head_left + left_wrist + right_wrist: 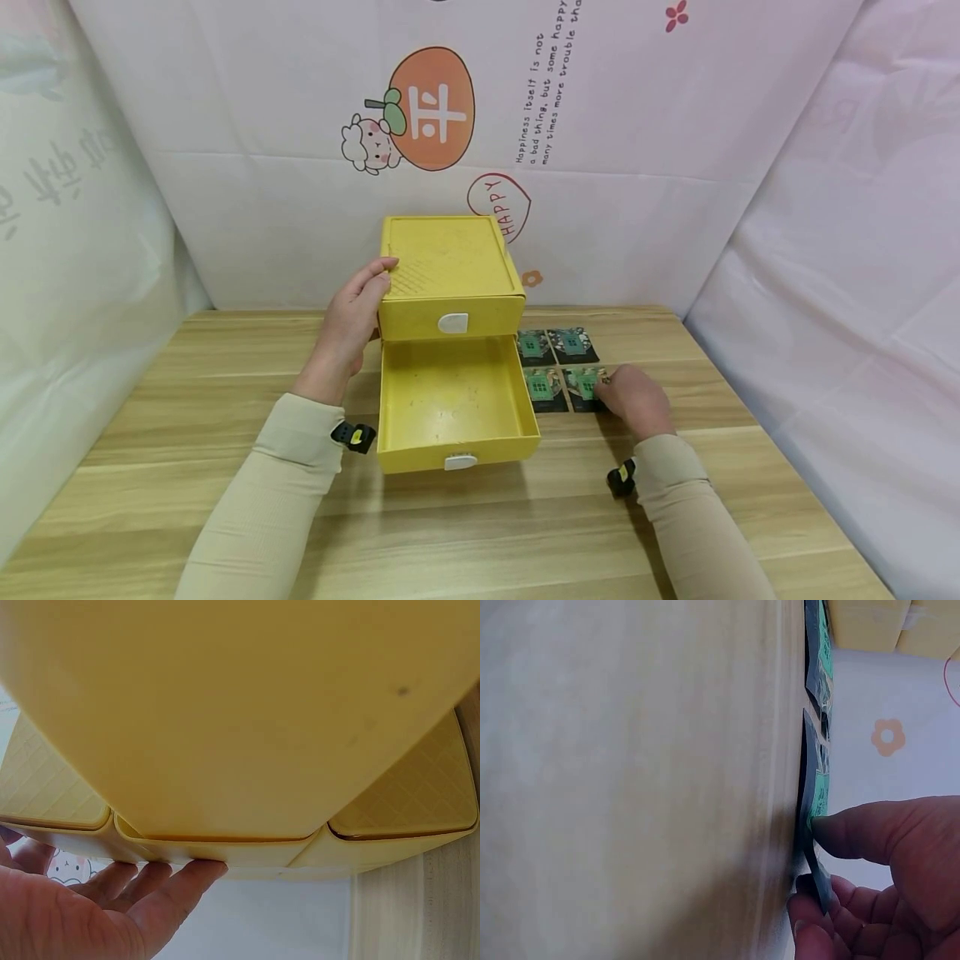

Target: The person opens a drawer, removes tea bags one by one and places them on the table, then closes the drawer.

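Note:
A yellow plastic two-drawer box (450, 258) stands on the table, its lower drawer (453, 392) pulled out and bare inside. My left hand (352, 312) rests on the box's left side, with its upper fingertips over the top edge. In the left wrist view its fingers lie fairly straight along the yellow wall (225, 712). Right of the box, several dark sachets with green prints (572, 343) lie in two rows. My right hand (637, 400) pinches the near right sachet (817, 795) by its edge, thumb on the printed face and fingers beneath; that edge is lifted.
The wooden table (225, 467) ends at a white printed cloth (300, 108) behind the box, and similar cloth hangs at both sides. The open drawer's front (487, 454) juts toward me, left of the right hand.

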The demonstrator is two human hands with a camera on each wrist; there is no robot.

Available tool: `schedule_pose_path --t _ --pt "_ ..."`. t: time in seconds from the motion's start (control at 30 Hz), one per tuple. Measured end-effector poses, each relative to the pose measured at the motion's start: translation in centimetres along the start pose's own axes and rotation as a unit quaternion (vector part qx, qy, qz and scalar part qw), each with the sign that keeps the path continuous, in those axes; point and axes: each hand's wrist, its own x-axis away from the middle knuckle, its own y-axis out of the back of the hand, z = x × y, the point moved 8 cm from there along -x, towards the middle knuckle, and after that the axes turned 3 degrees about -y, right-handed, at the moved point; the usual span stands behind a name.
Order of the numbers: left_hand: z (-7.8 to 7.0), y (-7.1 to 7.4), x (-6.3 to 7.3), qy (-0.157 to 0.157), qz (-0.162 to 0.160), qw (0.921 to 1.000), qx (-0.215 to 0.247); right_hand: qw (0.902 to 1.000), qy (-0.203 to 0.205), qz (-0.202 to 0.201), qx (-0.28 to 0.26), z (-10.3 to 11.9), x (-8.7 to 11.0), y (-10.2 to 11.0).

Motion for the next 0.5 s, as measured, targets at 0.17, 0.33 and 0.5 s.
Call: schedule_pose_path --t 0.17,0.33,0.5 --pt "0.04 0.03 -0.06 -0.003 -0.003 1.0000 -0.004 0.9999 -0.010 0.005 0.001 0.08 0.16 0.10" --pt "0.17 0.06 -0.22 -0.004 -0.005 1.0000 -0.004 0.9997 -0.025 0.008 0.002 -0.02 0.15 0.05" --pt "0.25 0.01 -0.30 -0.004 -0.003 1.0000 -0.004 0.9993 -0.037 0.009 0.001 -0.18 0.16 0.08"
